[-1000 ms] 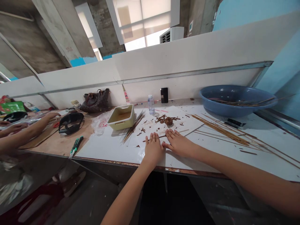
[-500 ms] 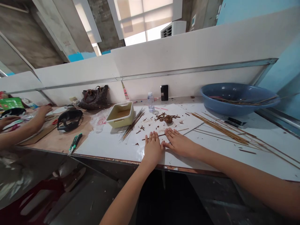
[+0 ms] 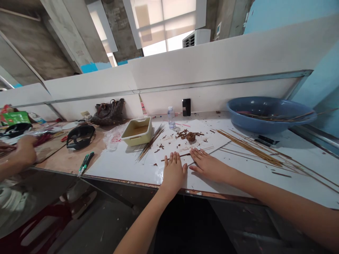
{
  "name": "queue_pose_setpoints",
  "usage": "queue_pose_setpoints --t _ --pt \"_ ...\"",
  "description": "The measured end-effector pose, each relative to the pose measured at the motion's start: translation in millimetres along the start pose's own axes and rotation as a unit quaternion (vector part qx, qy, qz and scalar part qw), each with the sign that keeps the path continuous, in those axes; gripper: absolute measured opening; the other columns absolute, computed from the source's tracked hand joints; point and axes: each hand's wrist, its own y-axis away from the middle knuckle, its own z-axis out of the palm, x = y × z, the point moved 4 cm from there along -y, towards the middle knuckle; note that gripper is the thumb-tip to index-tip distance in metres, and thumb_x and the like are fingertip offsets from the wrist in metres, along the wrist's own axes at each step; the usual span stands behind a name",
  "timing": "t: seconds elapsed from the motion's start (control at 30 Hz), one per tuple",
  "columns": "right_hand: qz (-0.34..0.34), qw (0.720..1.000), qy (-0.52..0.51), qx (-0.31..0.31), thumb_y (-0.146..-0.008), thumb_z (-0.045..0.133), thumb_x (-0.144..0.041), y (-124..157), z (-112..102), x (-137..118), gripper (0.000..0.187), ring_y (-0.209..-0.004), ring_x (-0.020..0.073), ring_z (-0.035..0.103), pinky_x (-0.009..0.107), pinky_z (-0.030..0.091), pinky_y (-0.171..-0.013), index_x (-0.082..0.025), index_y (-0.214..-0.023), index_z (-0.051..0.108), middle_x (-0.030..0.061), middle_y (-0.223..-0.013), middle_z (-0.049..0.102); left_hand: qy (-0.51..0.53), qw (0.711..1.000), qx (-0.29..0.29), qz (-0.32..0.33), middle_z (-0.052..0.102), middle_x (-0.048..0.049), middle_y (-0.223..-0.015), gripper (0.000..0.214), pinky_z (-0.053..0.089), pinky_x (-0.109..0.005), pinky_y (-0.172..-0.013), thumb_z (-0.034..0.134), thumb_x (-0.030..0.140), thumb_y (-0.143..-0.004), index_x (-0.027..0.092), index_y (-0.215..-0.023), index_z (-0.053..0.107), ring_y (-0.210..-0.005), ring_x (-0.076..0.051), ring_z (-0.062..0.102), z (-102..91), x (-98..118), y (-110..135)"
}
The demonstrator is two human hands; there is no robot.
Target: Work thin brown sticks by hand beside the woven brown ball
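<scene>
My left hand (image 3: 173,173) lies flat, palm down, with fingers stretched over a thin stick coated partly in brown paste (image 3: 184,155). To its right my right hand (image 3: 209,164) is also flat, its fingertips on the same stick. A small gap separates the two thumbs. The stick's ends show on either side; its part beneath the fingers is hidden. Just beyond the hands sit a brown lump of paste (image 3: 190,137) and many short brown pieces (image 3: 182,134). Fine sticks (image 3: 151,143) lie in a bundle at the left, beside a pale yellow basin (image 3: 137,140) of brownish contents.
A clear bottle (image 3: 171,118) and a phone (image 3: 186,107) stand at the back. Rightward are a bundle of brown sticks (image 3: 249,148) and a big blue basin (image 3: 265,123). Green-handled cutters (image 3: 86,162), a black headset (image 3: 80,137) and a co-worker's hand (image 3: 25,151) are leftward.
My right hand has shifted slightly right, so the thumbs have come apart. The co-worker's hand has come down and nearer the table edge. The view has tilted slightly.
</scene>
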Motion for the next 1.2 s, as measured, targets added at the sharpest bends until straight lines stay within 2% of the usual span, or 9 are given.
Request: queue_pose_setpoints --t 0.1,0.23,0.37,0.5,0.6,0.77,0.97,1.1,1.2 --pt "-0.003 1.0 0.007 0.003 -0.113 0.026 -0.073 -2.3 -1.7 -0.4 0.094 -0.169 0.0401 0.029 0.059 0.029 -0.137 -0.001 -0.174 0.034 0.0282 -0.178 0.034 -0.003 1.0 0.001 0.002 0.039 -0.0213 -0.178 0.068 0.021 -0.056 -0.141 0.032 0.042 -0.117 0.003 -0.172 0.04 -0.17 -0.033 0.032 -1.3 0.4 1.4" --pt "-0.017 0.999 0.012 0.026 -0.115 0.028 -0.07 -2.1 1.5 0.9 0.09 -0.168 0.0397 0.031 0.061 0.031 -0.136 -0.004 -0.176 0.033 0.0269 -0.178 0.036 -0.002 1.0 0.01 0.012 0.042 -0.0204 -0.176 0.065 0.022 -0.06 -0.14 0.032 0.04 -0.117 0.006 -0.171 0.043 -0.169 -0.033 0.035 -4.5 1.2 5.0" --pt "-0.032 0.999 0.013 0.03 -0.115 0.031 -0.068 -2.5 7.4 2.5 0.087 -0.166 0.0416 0.036 0.064 0.035 -0.134 -0.006 -0.176 0.032 0.0268 -0.176 0.041 0.0 1.0 0.001 0.008 0.039 -0.0205 -0.177 0.066 0.022 -0.057 -0.141 0.032 0.04 -0.117 0.003 -0.171 0.042 -0.17 -0.032 0.033 -6.3 2.3 6.4" --pt "-0.032 0.999 0.014 0.023 -0.116 0.031 -0.062 -5.5 8.0 3.6 0.081 -0.165 0.0416 0.039 0.065 0.038 -0.132 -0.005 -0.174 0.038 0.0276 -0.174 0.044 0.002 1.0 -0.007 0.002 0.038 -0.0218 -0.178 0.068 0.019 -0.057 -0.141 0.031 0.041 -0.117 0.0 -0.171 0.04 -0.17 -0.033 0.032 -6.1 4.0 5.5" --pt "-0.025 1.0 -0.001 0.005 -0.115 0.033 -0.064 -3.9 4.0 3.8 0.082 -0.166 0.04 0.038 0.062 0.036 -0.134 -0.007 -0.174 0.038 0.026 -0.176 0.041 0.003 1.0 -0.004 0.0 0.039 -0.0219 -0.178 0.068 0.017 -0.058 -0.142 0.031 0.04 -0.116 0.0 -0.171 0.04 -0.17 -0.033 0.031 -5.3 4.3 6.3" --pt "0.0 0.999 -0.041 -0.02 -0.112 0.029 -0.075 6.1 -3.7 5.4 0.093 -0.169 0.037 0.03 0.055 0.03 -0.138 -0.011 -0.179 0.025 0.0201 -0.182 0.029 0.003 1.0 0.006 0.009 0.041 -0.0202 -0.177 0.066 0.021 -0.058 -0.141 0.032 0.039 -0.116 0.004 -0.171 0.042 -0.169 -0.032 0.034 -5.0 3.9 8.7" --pt "-0.007 1.0 -0.017 -0.004 -0.115 0.029 -0.069 -1.9 -4.5 6.4 0.09 -0.17 0.04 0.027 0.062 0.03 -0.137 -0.002 -0.175 0.033 0.0273 -0.18 0.03 0.001 1.0 -0.005 0.002 0.039 -0.0212 -0.177 0.068 0.018 -0.058 -0.141 0.03 0.04 -0.116 0.001 -0.171 0.041 -0.17 -0.033 0.032 -5.7 4.9 7.6" --pt "-0.013 1.0 0.001 -0.013 -0.115 0.031 -0.068 -9.2 -0.8 4.6 0.091 -0.169 0.0404 0.028 0.061 0.029 -0.137 0.002 -0.173 0.035 0.0292 -0.179 0.031 -0.002 1.0 0.001 0.004 0.041 -0.0201 -0.177 0.066 0.02 -0.059 -0.141 0.031 0.04 -0.116 0.005 -0.171 0.042 -0.169 -0.033 0.034 -6.6 4.7 9.1" --pt "-0.022 1.0 0.002 -0.001 -0.115 0.029 -0.067 -7.4 -0.5 3.6 0.089 -0.169 0.0397 0.03 0.061 0.032 -0.136 -0.001 -0.174 0.036 0.0284 -0.178 0.034 -0.005 1.0 0.008 0.014 0.042 -0.0199 -0.176 0.066 0.021 -0.06 -0.141 0.03 0.04 -0.117 0.007 -0.172 0.042 -0.169 -0.033 0.035 -6.6 4.2 11.4"
